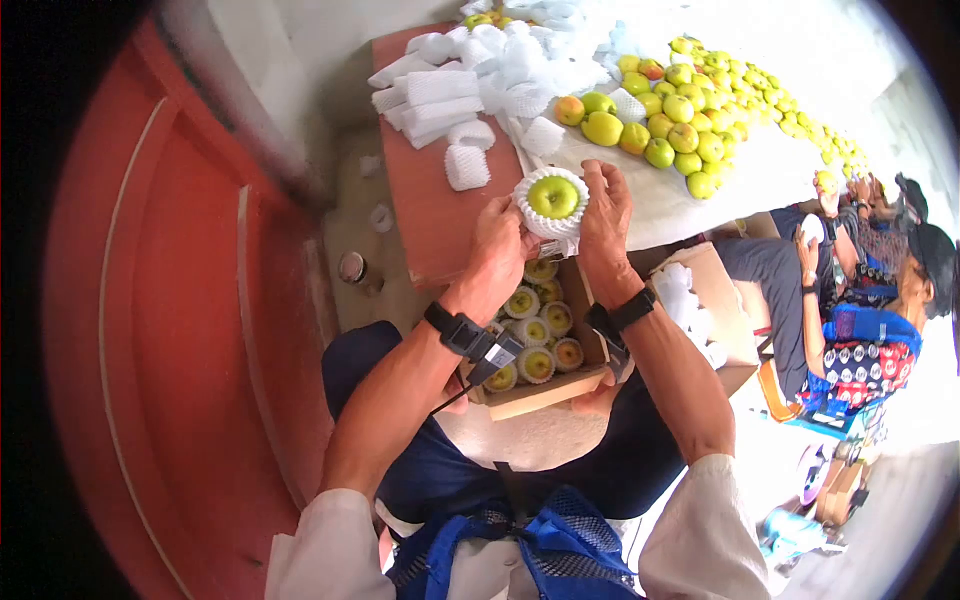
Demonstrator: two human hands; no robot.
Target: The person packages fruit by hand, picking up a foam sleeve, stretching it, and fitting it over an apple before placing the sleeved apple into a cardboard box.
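A green apple (pixel 553 198) in a white foam net sits between my hands, above the box, stem end facing up. My left hand (pixel 500 240) grips the net from the left and below. My right hand (pixel 606 215) is closed against its right side, fingers curled at the net's edge. Beneath them stands an open cardboard box (pixel 530 402) between my legs, with several netted apples (pixel 535 330) inside. My forearms hide part of the box.
Loose apples (pixel 690 115) are heaped on a white cloth at the back right. Piled foam nets (pixel 440 95) lie on the red table (pixel 410 190). A second box (pixel 735 315) holds white nets. Another person (pixel 865 330) sits at the right. A can (pixel 352 267) stands left.
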